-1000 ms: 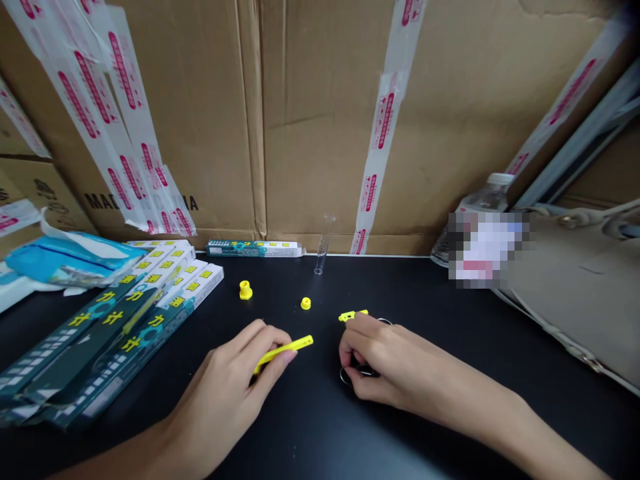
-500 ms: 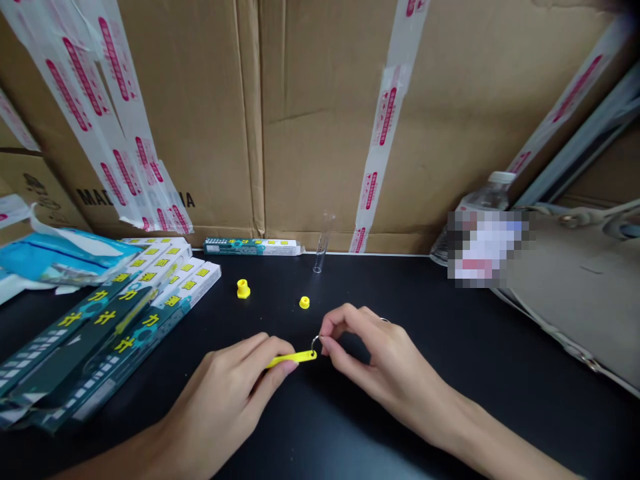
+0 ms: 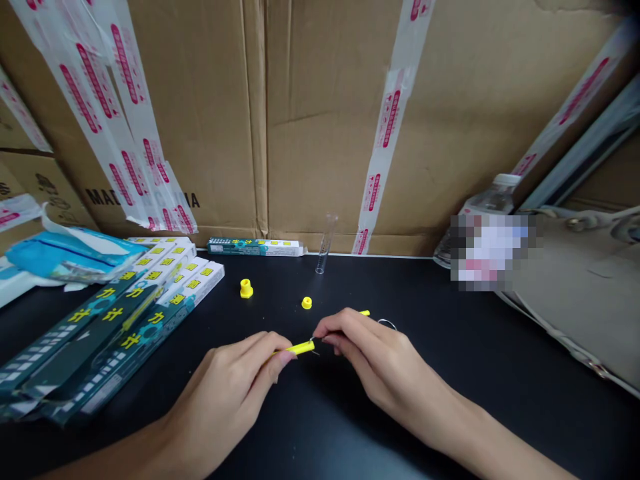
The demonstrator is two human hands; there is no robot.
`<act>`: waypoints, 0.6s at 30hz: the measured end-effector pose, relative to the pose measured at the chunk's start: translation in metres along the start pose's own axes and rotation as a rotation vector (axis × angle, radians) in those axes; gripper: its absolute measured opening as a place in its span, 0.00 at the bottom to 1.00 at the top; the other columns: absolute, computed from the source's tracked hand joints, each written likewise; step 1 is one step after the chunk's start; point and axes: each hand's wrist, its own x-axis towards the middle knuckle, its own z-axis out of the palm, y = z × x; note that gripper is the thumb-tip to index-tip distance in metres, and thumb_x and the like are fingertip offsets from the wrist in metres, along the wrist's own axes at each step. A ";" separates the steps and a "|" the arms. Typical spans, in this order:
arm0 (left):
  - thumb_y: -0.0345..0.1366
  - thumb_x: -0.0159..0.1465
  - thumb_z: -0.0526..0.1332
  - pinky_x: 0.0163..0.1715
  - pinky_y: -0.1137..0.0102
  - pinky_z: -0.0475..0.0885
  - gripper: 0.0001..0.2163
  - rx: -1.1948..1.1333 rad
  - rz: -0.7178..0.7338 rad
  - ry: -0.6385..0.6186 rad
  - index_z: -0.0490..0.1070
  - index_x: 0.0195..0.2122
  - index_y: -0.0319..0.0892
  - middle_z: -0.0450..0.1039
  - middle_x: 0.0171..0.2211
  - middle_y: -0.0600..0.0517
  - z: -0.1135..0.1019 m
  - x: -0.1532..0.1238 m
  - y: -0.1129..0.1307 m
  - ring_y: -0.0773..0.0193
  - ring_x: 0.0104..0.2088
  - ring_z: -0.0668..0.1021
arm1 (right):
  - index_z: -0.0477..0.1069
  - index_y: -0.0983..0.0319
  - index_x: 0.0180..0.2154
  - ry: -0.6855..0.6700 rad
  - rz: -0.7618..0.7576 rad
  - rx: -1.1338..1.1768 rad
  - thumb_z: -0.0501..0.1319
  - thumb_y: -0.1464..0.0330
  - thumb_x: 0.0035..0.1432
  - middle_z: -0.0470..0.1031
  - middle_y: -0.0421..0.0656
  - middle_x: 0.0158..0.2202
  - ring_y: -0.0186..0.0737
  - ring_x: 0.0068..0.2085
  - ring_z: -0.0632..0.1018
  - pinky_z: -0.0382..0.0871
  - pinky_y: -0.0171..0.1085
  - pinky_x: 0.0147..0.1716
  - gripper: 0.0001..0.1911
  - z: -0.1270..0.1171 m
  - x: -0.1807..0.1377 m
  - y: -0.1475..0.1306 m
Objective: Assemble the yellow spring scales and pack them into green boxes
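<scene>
Black tabletop [image 3: 330,427] beneath left hand [image 3: 237,377], pinching yellow rod [image 3: 303,348], and right hand [image 3: 377,353], pinching metal wire [image 3: 311,340]; cardboard [image 3: 320,160] beyond both.

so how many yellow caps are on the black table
2 visible: the larger cap, right of the boxes at left, and the smaller cap, farther right, nearer than the clear tube. The left hand or right hand could hide others.

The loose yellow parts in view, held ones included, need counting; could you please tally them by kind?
Flanged collar: 1
Small cap: 1
Bar in the left hand: 1
Piece partly hidden behind the right hand: 1
Total: 4
</scene>
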 end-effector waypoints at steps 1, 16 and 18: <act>0.38 0.73 0.48 0.29 0.74 0.66 0.13 0.004 -0.001 -0.003 0.71 0.38 0.47 0.70 0.26 0.59 0.000 0.000 0.000 0.69 0.26 0.75 | 0.68 0.58 0.48 0.013 -0.027 0.026 0.48 0.78 0.68 0.74 0.43 0.42 0.35 0.38 0.76 0.72 0.35 0.37 0.15 0.000 0.000 0.000; 0.23 0.69 0.49 0.32 0.68 0.61 0.13 0.145 0.238 0.030 0.69 0.35 0.44 0.72 0.29 0.56 0.002 -0.001 -0.001 0.64 0.29 0.71 | 0.72 0.58 0.50 0.102 0.030 0.355 0.57 0.75 0.67 0.80 0.40 0.39 0.32 0.36 0.82 0.78 0.32 0.39 0.13 0.007 0.000 -0.001; 0.21 0.69 0.49 0.33 0.68 0.60 0.14 0.152 0.253 0.028 0.69 0.35 0.44 0.72 0.30 0.56 0.001 0.000 0.000 0.64 0.31 0.71 | 0.73 0.58 0.49 0.114 -0.012 0.330 0.57 0.76 0.66 0.81 0.39 0.38 0.32 0.36 0.82 0.77 0.31 0.40 0.13 0.008 -0.001 -0.003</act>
